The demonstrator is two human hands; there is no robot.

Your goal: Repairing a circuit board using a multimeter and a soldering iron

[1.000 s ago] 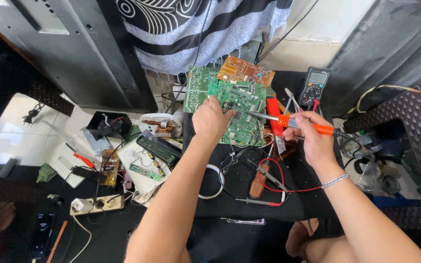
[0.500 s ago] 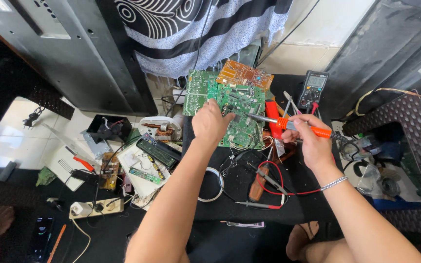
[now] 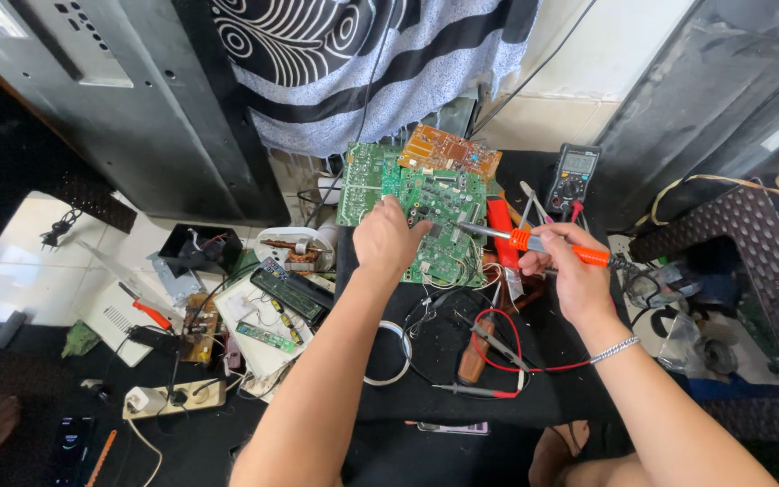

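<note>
Gripping soldering iron (image 3: 534,242): right hand (image 3: 570,271) | left hand (image 3: 388,239) pinch on green board (image 3: 435,212): contents hidden

Two bare forearms without sleeves; the left hand (image 3: 389,239) wears nothing, the right hand (image 3: 570,275) has a thin silver chain bracelet (image 3: 615,349) around its wrist

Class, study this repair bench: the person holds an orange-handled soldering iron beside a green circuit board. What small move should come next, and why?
Probably ease the soldering iron tip a little further left and down onto the joint beside the left hand. The right hand grips the orange handle, and the metal tip already lies over the green circuit board, close to the left fingertips that press the board. Whether it touches a joint cannot be told.
</note>
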